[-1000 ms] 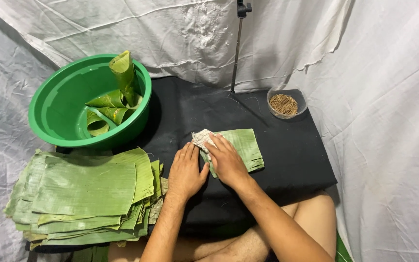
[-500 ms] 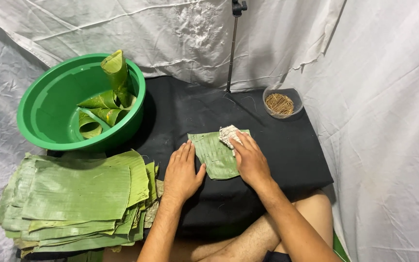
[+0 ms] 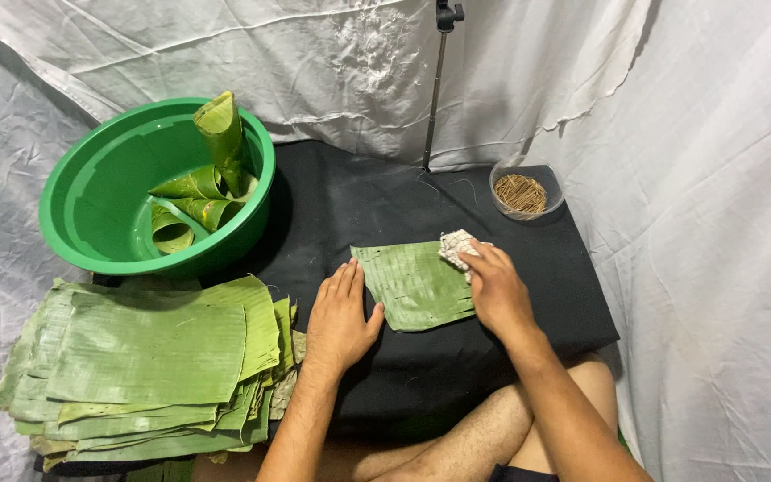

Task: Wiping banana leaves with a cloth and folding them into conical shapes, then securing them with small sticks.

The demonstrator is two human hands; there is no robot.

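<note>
The right hand (image 3: 495,290) grips a crumpled whitish cloth (image 3: 457,245) pressed on the right edge of a cut banana leaf piece (image 3: 414,286). The left hand (image 3: 341,317) lies flat and unclenched on the black cloth (image 3: 359,196), fingertips touching the leaf's left edge. A stack of banana leaves (image 3: 149,357) lies left of it, a green basin (image 3: 91,214) beyond.

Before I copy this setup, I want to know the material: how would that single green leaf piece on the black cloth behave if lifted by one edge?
The leaf piece would probably droop: it lies thin and flat on the black cloth. It looks light, and the left hand rests at its edge. Small tears along its ribs suggest it may split lengthwise; the rolled cones show it bends readily.
</note>
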